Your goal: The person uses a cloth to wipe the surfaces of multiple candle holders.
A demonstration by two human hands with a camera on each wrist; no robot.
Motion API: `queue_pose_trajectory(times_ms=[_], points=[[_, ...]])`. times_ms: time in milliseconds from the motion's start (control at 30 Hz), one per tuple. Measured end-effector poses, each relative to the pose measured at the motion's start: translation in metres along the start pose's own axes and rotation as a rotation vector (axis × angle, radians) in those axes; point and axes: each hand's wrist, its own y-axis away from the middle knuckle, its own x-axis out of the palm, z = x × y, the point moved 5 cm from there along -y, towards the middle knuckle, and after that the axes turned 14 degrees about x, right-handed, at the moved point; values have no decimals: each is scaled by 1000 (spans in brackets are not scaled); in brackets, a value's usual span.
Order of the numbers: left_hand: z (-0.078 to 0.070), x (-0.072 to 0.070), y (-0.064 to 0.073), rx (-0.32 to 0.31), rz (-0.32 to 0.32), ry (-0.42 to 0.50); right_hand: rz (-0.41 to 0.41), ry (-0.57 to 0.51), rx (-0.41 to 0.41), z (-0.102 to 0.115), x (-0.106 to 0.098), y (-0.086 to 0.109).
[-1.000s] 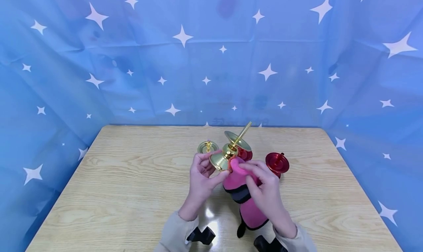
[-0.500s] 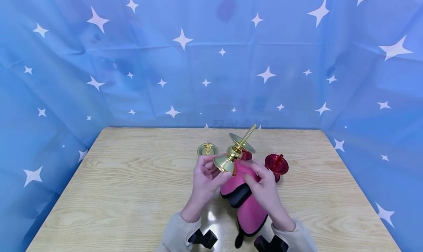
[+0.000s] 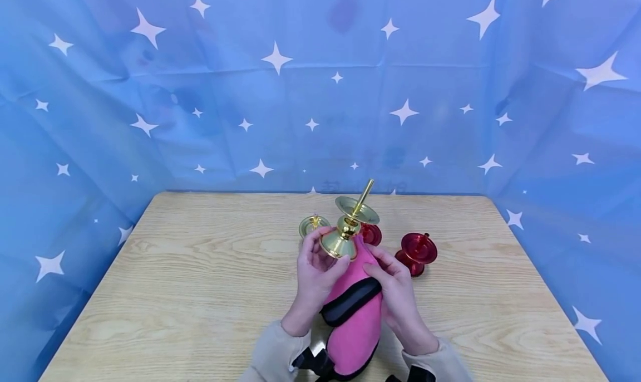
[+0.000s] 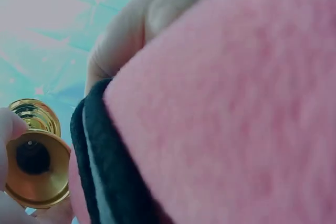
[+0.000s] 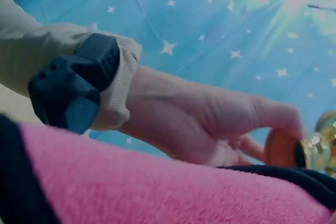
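Over the middle of the table, my left hand [image 3: 316, 276] grips a shiny gold candlestick [image 3: 345, 234] by its flared base. It tilts to the right, with a dish and a thin rod above its round knob. In the left wrist view the hollow underside of the base [image 4: 39, 174] shows. My right hand [image 3: 395, 290] pinches a pink fleece cloth [image 3: 356, 321] with black edging and a black band, thumb in front and fingers mostly hidden behind it. The cloth's upper end lies against the base's right side, and its lower end hangs between my wrists.
A red candlestick [image 3: 419, 249] stands right of my right hand. Another red one [image 3: 371, 235] is partly hidden behind the gold candlestick. A second gold dish-topped holder [image 3: 306, 226] stands behind my left hand. The starry blue curtain [image 3: 320, 92] borders the table's back edge.
The cloth's lower end has swung left, and its band now faces me. The gold candlestick first shifted right, then back left, and stands a little more upright. Both hands keep their holds.
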Motion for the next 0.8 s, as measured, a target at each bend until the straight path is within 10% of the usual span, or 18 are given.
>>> queue_pose_trajectory(times_ms=[300, 567, 800], points=[[-2, 0, -1, -37, -43, -140, -109, 82, -84, -2, 0, 4], [-10, -3, -4, 94, 16, -273, -106, 191, -167, -2, 4, 4], [-14, -10, -6, 73, 42, -415, -101, 197, -157, -3, 3, 2]])
